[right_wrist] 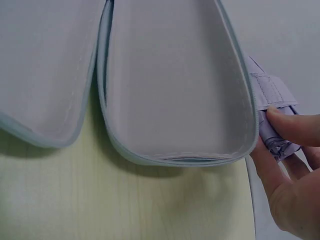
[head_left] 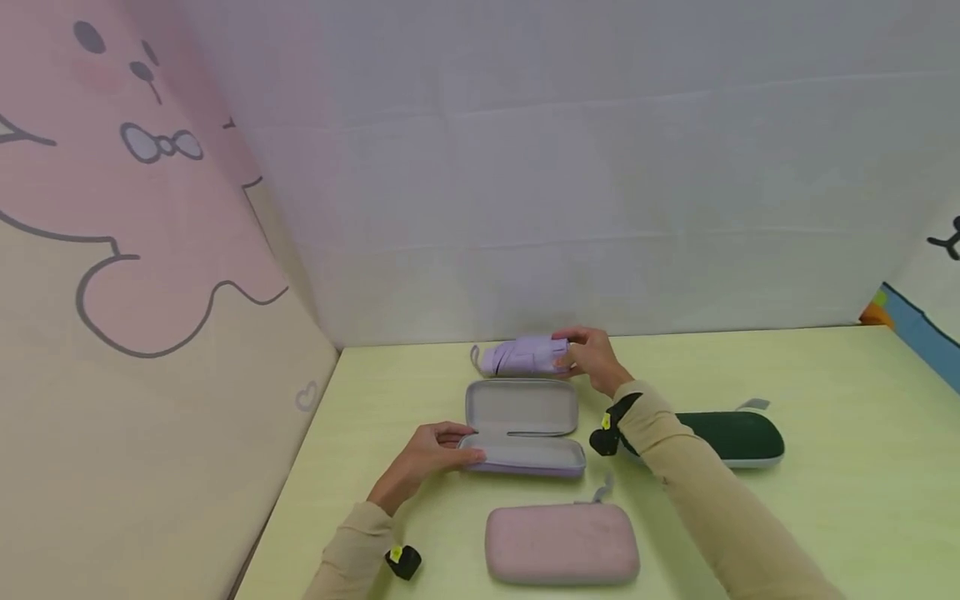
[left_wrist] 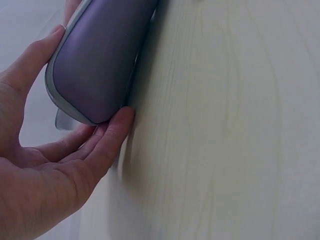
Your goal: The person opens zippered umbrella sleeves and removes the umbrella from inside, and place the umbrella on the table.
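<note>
A zippered hard case (head_left: 522, 454), purple outside and light grey inside, lies unzipped and spread flat on the table. My left hand (head_left: 431, 454) holds its near half at the left end, thumb on the rim; the left wrist view shows the purple shell (left_wrist: 102, 55) between thumb and fingers. Just behind the case lies a folded lilac umbrella (head_left: 525, 356) with a wrist loop at its left end. My right hand (head_left: 592, 360) grips the umbrella's right end; in the right wrist view its thumb presses on the lilac cloth (right_wrist: 272, 92), partly hidden by the case rim.
A closed pink case (head_left: 562, 544) with a grey zipper pull lies at the front of the yellowish table (head_left: 847, 500). To the right, a dark green case (head_left: 738, 437) is partly covered by my right forearm. A white cloth wall (head_left: 600, 208) stands behind the umbrella.
</note>
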Motion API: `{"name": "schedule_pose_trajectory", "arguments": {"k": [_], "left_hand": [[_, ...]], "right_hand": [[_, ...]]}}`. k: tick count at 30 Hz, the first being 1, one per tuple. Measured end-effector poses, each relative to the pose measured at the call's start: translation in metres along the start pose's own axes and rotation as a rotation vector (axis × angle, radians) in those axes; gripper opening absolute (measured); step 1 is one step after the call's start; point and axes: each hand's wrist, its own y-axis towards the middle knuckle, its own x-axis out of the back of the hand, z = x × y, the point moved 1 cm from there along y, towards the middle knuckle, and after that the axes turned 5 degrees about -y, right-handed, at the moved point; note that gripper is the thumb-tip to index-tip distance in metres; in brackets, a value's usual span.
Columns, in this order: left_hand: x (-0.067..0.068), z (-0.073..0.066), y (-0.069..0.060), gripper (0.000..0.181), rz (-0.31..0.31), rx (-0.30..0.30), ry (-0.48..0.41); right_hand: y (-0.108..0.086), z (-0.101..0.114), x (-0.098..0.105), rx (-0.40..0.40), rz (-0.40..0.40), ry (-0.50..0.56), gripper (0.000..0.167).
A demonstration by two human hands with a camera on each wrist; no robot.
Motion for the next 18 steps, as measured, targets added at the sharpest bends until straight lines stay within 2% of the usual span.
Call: {"name": "schedule_pose_trajectory", "arguments": {"k": [7, 11, 18], "left_hand": [[0.000, 0.000, 0.001, 0.058, 0.001, -0.009, -0.015], [-0.001, 0.000, 0.000, 0.060, 0.004, -0.004, -0.017], [-0.003, 0.001, 0.001, 0.060, 0.013, -0.005, -0.035]], "right_hand": [[-0.001, -0.005, -0.006, 0.065, -0.043, -0.106, 0.045], [0.002, -0.011, -0.006, 0.095, -0.078, -0.209, 0.044], [0.001, -0.017, -0.005, 0.088, -0.147, -0.392, 0.047]]}}
